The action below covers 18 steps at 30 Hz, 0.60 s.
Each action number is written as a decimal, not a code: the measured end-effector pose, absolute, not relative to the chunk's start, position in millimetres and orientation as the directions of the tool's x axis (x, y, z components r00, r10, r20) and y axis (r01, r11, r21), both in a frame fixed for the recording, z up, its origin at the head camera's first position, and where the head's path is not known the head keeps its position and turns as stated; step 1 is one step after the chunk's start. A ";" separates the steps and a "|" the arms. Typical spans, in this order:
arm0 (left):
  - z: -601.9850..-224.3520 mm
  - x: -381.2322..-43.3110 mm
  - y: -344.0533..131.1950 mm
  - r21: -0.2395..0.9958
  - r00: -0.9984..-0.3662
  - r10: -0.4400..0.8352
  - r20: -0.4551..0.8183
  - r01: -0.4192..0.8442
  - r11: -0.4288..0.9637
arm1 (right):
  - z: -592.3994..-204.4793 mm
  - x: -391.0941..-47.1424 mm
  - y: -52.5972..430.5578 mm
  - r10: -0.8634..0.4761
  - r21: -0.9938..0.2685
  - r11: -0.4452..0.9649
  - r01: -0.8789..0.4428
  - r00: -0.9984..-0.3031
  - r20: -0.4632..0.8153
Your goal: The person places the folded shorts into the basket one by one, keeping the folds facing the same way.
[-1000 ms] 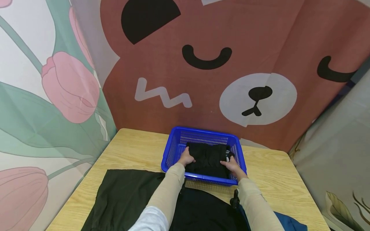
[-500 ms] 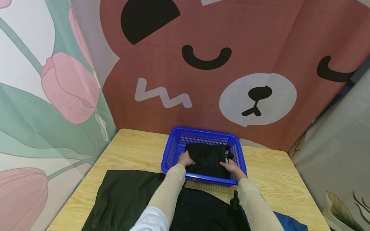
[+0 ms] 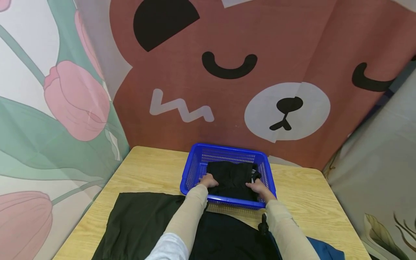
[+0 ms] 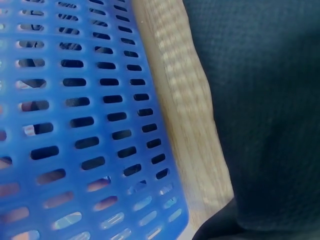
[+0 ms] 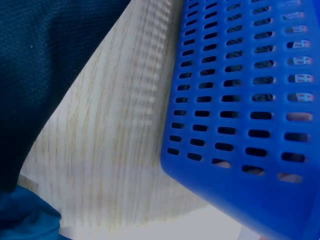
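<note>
Inside a blue plastic basket (image 3: 227,146) lies a folded black garment (image 3: 232,177), with a white-marked bit at its right edge. At the garment's left edge, my left hand (image 3: 209,180) holds it with the thumb on top and the other fingers down the side. My right hand (image 3: 259,187) grips the right edge, its thumb also over the cloth. The basket's slotted wall (image 4: 92,120) fills much of the left wrist view, and the slotted side (image 5: 227,110) appears in the right wrist view. Both hands are mostly hidden there, with bits of skin showing through the slots.
A dark green-black cloth (image 3: 139,216) lies flat at the front left of the wooden table (image 3: 302,202). Next to it is a black cloth (image 3: 230,234), and a blue cloth (image 3: 326,249) lies at the front right. A bear-printed curtain (image 3: 182,79) hangs behind the basket.
The fingers of my left hand have lowered along the garment's left side, and the garment has shifted slightly left in the basket. My right hand stays nearly still at the right edge.
</note>
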<state>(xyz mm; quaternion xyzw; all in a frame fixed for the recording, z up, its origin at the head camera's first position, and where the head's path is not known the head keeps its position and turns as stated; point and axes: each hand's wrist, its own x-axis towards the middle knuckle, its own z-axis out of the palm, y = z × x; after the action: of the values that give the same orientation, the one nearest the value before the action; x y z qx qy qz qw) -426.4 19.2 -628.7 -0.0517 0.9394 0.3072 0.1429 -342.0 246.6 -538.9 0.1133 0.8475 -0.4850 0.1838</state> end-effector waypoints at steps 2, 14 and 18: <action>-644.2 -434.8 16.8 0.577 -0.966 0.018 -0.259 -0.139 0.805 | -546.9 -348.0 250.6 0.019 -0.766 0.530 0.364 -0.908 -0.418; -702.3 -468.6 11.8 0.649 -0.984 0.084 -0.159 -0.040 0.760 | -484.7 -310.4 229.9 0.022 -0.720 0.613 0.326 -0.917 -0.397; -726.5 -487.4 14.2 0.690 -0.984 0.052 -0.168 -0.080 0.720 | -477.2 -307.6 229.7 0.018 -0.687 0.662 0.300 -0.923 -0.385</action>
<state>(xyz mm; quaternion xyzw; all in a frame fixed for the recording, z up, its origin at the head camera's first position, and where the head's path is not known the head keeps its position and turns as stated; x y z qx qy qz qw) -487.4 14.2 -726.5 -0.0074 0.9231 0.3743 0.0879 -307.6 229.7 -477.2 0.0888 0.8945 -0.4015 0.1752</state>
